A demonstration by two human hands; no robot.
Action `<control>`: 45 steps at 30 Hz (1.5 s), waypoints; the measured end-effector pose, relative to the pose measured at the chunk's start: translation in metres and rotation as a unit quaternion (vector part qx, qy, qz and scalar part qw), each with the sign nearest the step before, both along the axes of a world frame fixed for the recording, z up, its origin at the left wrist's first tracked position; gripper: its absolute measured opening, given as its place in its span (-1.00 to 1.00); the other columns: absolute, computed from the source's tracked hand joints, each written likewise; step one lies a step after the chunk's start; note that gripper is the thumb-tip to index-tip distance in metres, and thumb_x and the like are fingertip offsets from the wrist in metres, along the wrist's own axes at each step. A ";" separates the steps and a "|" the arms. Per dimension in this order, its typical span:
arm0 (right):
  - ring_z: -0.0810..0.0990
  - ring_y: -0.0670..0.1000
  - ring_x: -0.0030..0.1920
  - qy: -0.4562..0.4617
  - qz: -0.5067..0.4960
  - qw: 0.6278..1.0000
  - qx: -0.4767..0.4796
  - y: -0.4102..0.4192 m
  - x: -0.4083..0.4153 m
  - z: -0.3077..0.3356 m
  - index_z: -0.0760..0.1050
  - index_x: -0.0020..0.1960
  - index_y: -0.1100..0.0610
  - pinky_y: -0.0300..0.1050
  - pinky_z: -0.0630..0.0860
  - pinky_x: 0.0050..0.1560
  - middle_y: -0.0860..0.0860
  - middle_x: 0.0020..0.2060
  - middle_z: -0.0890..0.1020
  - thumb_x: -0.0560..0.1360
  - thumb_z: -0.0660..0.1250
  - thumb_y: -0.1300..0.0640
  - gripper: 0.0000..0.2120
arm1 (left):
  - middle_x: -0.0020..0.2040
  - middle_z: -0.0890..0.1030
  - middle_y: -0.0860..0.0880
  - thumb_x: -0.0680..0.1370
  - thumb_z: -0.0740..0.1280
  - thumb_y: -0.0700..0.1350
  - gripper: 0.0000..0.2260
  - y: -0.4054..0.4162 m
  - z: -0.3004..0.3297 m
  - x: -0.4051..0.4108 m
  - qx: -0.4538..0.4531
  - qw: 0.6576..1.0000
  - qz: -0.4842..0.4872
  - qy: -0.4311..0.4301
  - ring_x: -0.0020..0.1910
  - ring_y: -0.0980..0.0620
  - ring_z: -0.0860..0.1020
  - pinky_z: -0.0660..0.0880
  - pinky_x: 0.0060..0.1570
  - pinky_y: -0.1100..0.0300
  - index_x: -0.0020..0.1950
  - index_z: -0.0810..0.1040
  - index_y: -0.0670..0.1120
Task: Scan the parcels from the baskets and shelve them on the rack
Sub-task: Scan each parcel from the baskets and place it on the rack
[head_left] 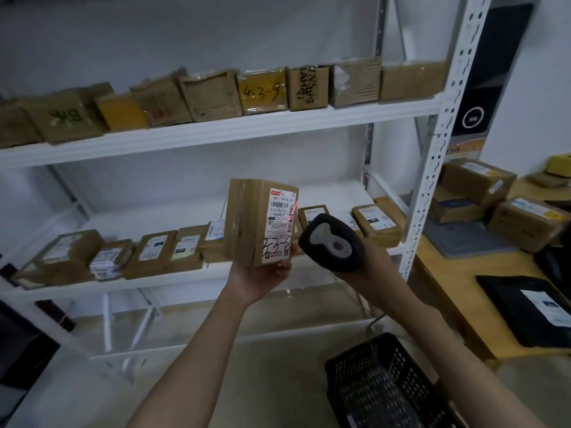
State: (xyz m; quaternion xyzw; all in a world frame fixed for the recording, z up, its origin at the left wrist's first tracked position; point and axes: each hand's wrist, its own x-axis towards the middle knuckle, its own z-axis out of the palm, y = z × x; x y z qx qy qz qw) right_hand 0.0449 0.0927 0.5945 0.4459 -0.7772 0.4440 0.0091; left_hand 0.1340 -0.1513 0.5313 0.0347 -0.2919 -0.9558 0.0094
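Cupped under a parcel, the left hand holds it upright from below, fingers curled round its bottom edge and the thumb against the lower right corner by the label. That box stands in the air in front of the rack, its white label facing the camera with handwritten digits across the lower part. Wrapped round a black scanner, the right hand grips its handle just right of the parcel, the head aimed at the label; a thin red line falls on the label's right edge. Scanner and parcel are close but not touching. Behind them, the middle shelf carries a row of boxes lying flat along its front, with bare white board behind the row and a gap between the boxes directly behind the parcel. One level up, the upper shelf is packed edge to edge with cartons, some marked with writing. A perforated upright post bounds the rack on the right. Below the right forearm sits a black basket on the floor, its contents not visible. To the right, a wooden table bears more boxes and a dark bagged parcel.
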 end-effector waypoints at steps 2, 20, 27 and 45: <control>0.63 -0.11 -0.02 0.047 0.002 0.999 0.018 0.000 -0.006 0.004 0.52 0.20 0.05 -0.20 0.60 -0.03 -0.15 -0.01 0.63 0.47 0.51 0.06 -0.66 | 0.12 0.60 -0.17 0.64 0.11 0.09 -0.55 -0.001 0.002 0.003 -0.009 1.000 0.011 -0.008 -0.12 -0.05 0.46 0.35 -0.10 0.20 0.28 0.60 -0.16; 0.59 -0.24 -0.07 0.068 0.069 0.995 0.002 -0.014 -0.008 0.030 0.50 0.09 -0.07 -0.30 0.57 -0.03 -0.22 -0.10 0.60 0.51 0.45 0.02 -0.80 | 0.22 0.57 -0.29 0.63 0.15 0.19 -0.47 -0.019 0.047 0.029 -0.026 0.995 0.094 -0.016 -0.11 -0.15 0.59 0.51 -0.19 0.12 0.38 0.55 -0.17; 0.59 -0.10 -0.32 -0.139 0.028 0.984 -0.110 -0.028 -0.016 0.073 0.56 -0.03 0.12 -0.19 0.56 -0.27 0.05 -0.29 0.65 0.50 0.45 0.23 -0.90 | 0.39 0.48 -0.35 0.59 0.18 0.25 -0.37 -0.030 0.113 0.030 -0.063 0.981 0.181 0.017 0.00 -0.23 0.60 0.60 -0.13 0.05 0.49 0.44 -0.17; 0.54 -0.06 -0.33 -0.303 0.088 0.888 -0.334 -0.093 -0.036 0.217 0.52 0.19 0.10 -0.16 0.54 -0.31 0.06 -0.28 0.61 0.55 0.38 0.30 -0.76 | 0.27 0.57 -0.16 0.45 0.53 0.00 -0.45 -0.038 0.384 0.040 -0.485 0.723 0.491 0.021 0.17 -0.06 0.63 0.64 0.12 0.02 0.37 0.47 -0.15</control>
